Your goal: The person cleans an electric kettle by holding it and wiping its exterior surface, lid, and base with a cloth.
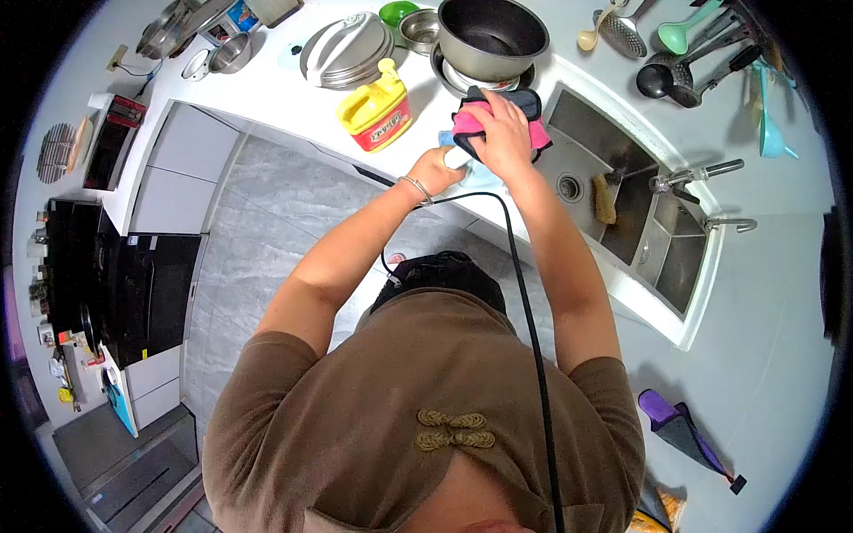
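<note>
My left hand (pixel 433 171) is closed around a white handle-like piece (pixel 457 157) at the counter's front edge; what it belongs to is mostly hidden. My right hand (pixel 504 138) grips a pink and dark grey cloth (pixel 538 135), bunched up against the far end of that piece. Pale blue material (pixel 480 176) shows beneath my hands, its kind unclear. To the left on the counter stands a yellow jug (pixel 360 108) with a red label.
Behind my hands, a large dark-lined pot (pixel 490 35) sits stacked on other cookware. Stacked plates or lids (pixel 333 69), a metal bowl (pixel 419 32) and a green bowl (pixel 397 12) are farther left. A sink (pixel 569 147) with a sponge (pixel 605 197) and faucet (pixel 693 177) lies right. Utensils hang beyond.
</note>
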Demonstrator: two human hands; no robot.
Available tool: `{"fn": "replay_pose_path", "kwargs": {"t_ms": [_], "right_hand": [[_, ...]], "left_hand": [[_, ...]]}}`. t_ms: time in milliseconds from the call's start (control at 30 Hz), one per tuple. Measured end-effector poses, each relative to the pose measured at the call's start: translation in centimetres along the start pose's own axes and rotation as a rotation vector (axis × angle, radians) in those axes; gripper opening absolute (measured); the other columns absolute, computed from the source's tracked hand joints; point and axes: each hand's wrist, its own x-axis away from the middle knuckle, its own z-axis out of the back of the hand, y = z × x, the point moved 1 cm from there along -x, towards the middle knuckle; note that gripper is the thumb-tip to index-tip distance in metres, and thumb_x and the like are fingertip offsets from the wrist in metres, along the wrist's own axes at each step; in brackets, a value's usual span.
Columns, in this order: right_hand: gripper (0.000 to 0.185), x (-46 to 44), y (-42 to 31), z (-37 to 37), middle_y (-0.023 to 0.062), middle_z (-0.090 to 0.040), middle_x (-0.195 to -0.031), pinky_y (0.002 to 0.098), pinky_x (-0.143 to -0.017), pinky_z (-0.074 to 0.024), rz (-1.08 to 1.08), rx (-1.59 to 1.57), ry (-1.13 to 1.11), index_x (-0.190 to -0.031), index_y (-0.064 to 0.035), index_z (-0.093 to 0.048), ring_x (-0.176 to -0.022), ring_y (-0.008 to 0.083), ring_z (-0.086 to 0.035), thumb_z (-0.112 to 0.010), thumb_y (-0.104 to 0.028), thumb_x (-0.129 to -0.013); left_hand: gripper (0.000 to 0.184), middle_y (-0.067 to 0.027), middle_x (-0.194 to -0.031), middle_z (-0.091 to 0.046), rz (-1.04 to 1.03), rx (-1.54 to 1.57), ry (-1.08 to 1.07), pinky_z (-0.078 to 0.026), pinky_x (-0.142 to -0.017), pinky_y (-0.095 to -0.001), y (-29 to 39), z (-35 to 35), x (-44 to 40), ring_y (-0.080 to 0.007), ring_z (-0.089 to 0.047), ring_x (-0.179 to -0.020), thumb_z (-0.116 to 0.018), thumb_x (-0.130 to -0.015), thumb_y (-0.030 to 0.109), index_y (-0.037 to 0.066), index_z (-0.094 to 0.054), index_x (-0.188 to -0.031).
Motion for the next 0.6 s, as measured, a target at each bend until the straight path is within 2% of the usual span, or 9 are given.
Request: {"fn": "replay_pose_path", "kwargs": {"t_ms": [133,233,267,333,500,567,600], "right_hand": [[0.045,1.4,0.0,1.5,0.0127,-0.05,-0.136,0.0456,-0.106,-0.0336,0.084,-0.076,-0.087,-0.112,-0.0193,-0.065,-0.127,0.0315,-0.045,-0.072,-0.015,-0.068],[0.05,2.3,0.3,3.1,0.0108,-0.049,-0.138,0.0448,-0.106,-0.0333,0.126,-0.117,-0.172,-0.113,-0.0204,-0.065,-0.128,0.0311,-0.045,-0.073,-0.011,-0.065],[0.052,2.5,0.7,3.7,0.011,-0.05,-0.137,0.0447,-0.106,-0.0333,0.144,-0.154,-0.197,-0.114,-0.0205,-0.065,-0.127,0.031,-0.045,-0.073,-0.01,-0.063],[0.053,2.8,1.5,4.5,0.0113,-0.051,-0.135,0.0448,-0.106,-0.0335,0.159,-0.214,-0.228,-0.114,-0.02,-0.065,-0.126,0.0307,-0.047,-0.071,-0.009,-0.062],[0.048,1.8,3.1,3.6,0.0135,-0.052,-0.134,0.0451,-0.105,-0.0347,0.056,-0.086,-0.112,-0.114,-0.0184,-0.065,-0.123,0.0343,-0.048,-0.07,-0.012,-0.067],[0.046,0.8,2.6,2.6,0.0134,-0.051,-0.133,0.0452,-0.103,-0.0366,-0.095,0.003,-0.024,-0.113,-0.0174,-0.064,-0.12,0.0351,-0.049,-0.072,-0.011,-0.069],[0.044,0.5,2.5,1.5,0.0129,-0.051,-0.132,0.0447,-0.103,-0.037,-0.104,0.039,0.012,-0.112,-0.0179,-0.064,-0.12,0.0345,-0.049,-0.072,-0.011,-0.07]], "left_hand": [[0.031,-0.0188,-0.084,-0.069,-0.019,-0.038,0.016,-0.052,-0.076,-0.0348,0.5,-0.1,0.3,-0.0295,-0.068,-0.079,-0.07,-0.076,0.02,0.0,-0.066,-0.099],[0.03,-0.0192,-0.086,-0.069,-0.015,-0.002,0.002,-0.052,-0.076,-0.0349,0.5,-0.2,0.3,-0.0304,-0.068,-0.08,-0.07,-0.076,0.02,0.0,-0.066,-0.099],[0.034,-0.019,-0.086,-0.069,-0.014,-0.053,0.004,-0.051,-0.076,-0.0339,0.6,-0.2,0.3,-0.0269,-0.067,-0.078,-0.069,-0.077,0.019,0.0,-0.065,-0.104],[0.032,-0.0181,-0.086,-0.069,-0.036,-0.042,-0.006,-0.052,-0.075,-0.0338,-0.4,-0.5,0.0,-0.0265,-0.067,-0.078,-0.069,-0.078,0.019,0.0,-0.065,-0.104],[0.029,-0.0136,-0.084,-0.068,-0.02,0.013,-0.024,-0.052,-0.074,-0.0321,-1.5,-1.0,-0.4,-0.0207,-0.066,-0.077,-0.068,-0.079,0.018,0.001,-0.065,-0.102],[0.029,-0.013,-0.084,-0.068,-0.027,-0.003,-0.015,-0.051,-0.073,-0.0316,-1.3,-0.8,-0.4,-0.0195,-0.065,-0.076,-0.068,-0.079,0.018,0.001,-0.065,-0.102],[0.03,-0.0125,-0.084,-0.068,-0.031,-0.018,-0.002,-0.051,-0.073,-0.031,-1.2,-0.8,-0.3,-0.0184,-0.065,-0.075,-0.068,-0.079,0.018,0.001,-0.065,-0.102]]}}
